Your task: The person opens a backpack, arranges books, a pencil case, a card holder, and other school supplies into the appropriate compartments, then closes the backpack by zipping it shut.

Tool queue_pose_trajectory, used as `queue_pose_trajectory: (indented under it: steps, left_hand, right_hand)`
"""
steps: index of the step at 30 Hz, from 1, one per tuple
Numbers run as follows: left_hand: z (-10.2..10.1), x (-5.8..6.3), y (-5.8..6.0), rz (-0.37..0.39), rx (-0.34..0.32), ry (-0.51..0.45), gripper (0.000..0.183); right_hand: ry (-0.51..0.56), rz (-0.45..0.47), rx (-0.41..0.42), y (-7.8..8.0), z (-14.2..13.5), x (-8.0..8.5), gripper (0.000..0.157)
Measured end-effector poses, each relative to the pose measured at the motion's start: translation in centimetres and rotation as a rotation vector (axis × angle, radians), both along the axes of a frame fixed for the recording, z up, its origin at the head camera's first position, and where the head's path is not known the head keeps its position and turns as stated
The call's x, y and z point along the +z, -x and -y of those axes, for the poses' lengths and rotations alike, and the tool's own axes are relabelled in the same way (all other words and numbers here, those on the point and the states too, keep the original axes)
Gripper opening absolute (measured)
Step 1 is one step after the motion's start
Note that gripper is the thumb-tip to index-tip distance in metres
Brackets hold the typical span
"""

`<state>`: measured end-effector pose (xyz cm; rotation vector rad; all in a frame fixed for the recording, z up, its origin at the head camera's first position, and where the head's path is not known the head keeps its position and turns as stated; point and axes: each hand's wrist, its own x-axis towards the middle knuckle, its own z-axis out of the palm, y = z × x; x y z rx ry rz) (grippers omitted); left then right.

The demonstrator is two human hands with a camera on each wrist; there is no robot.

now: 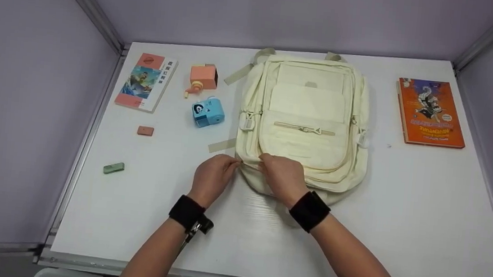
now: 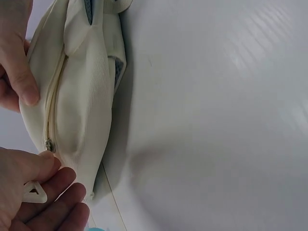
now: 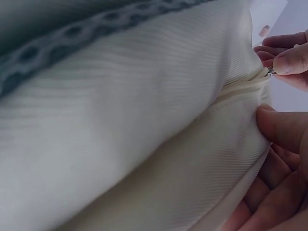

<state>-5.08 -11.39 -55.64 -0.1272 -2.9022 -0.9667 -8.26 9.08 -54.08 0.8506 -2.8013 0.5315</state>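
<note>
A cream backpack [image 1: 308, 104] lies flat on the white table, front pocket facing up. At its lower left corner my left hand [image 1: 214, 178] pinches the pull of a zipper between thumb and index finger. The metal zipper slider [image 2: 48, 145] and a white triangular tab [image 2: 34, 192] show there in the left wrist view. My right hand [image 1: 285, 178] grips the backpack's bottom edge just to the right, thumb on the fabric beside the zipper [image 3: 243, 89] and fingers behind it. Around the slider the zipper teeth are too small to make out.
Left of the backpack are a pink sharpener [image 1: 203, 76], a blue sharpener [image 1: 208, 112], a pink-and-white book [image 1: 145, 82], a small red block [image 1: 145, 131] and a green block [image 1: 114, 168]. An orange book [image 1: 432, 113] lies at the right. Loose straps [image 1: 222, 145] stick out leftward.
</note>
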Motion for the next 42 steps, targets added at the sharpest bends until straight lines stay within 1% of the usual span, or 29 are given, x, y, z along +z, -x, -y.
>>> queue_pose_trajectory:
  steps: [4,7,11,15,20,27,33,36,38,42]
  left_hand:
    - [0.7,0.0,0.3,0.011,0.028,-0.018,0.015]
    - [1.1,0.0,0.7,0.015,0.041,-0.018,0.015]
    - [1.5,0.0,1.3,0.036,0.069,0.001,0.015]
    - [1.8,0.0,2.1,0.066,0.090,0.017,0.017]
    - [2.0,0.0,3.2,0.068,0.095,0.025,0.017]
    - [2.1,-0.2,4.1,0.042,0.085,0.019,0.018]
    - [2.1,-0.6,4.1,0.039,0.041,0.030,0.022]
    - [2.0,-0.7,4.1,0.047,0.038,0.038,0.021]
    - [2.0,-0.7,4.1,0.060,0.036,0.044,0.019]
    - [1.9,-0.7,4.0,0.086,0.034,0.061,0.015]
  right_hand:
    - [-0.005,0.001,-0.008,-0.2,-0.1,0.1,0.012]
    - [-0.011,-0.017,-0.015,-0.4,-0.2,0.2,0.012]
    - [-0.028,-0.037,-0.021,-0.8,-0.4,0.5,0.011]
    - [-0.021,-0.029,-0.025,-1.1,-0.7,0.5,0.011]
    - [0.017,-0.044,-0.023,-1.3,-0.9,0.5,0.012]
    - [0.026,-0.014,-0.029,-1.4,-1.1,0.6,0.013]
    - [0.025,-0.040,-0.019,-1.6,-1.1,0.4,0.012]
    - [0.013,-0.048,-0.020,-1.6,-1.0,0.4,0.012]
    - [0.009,-0.033,-0.025,-1.6,-0.7,0.5,0.013]
    - [0.004,0.020,-0.017,-1.4,0.1,0.8,0.022]
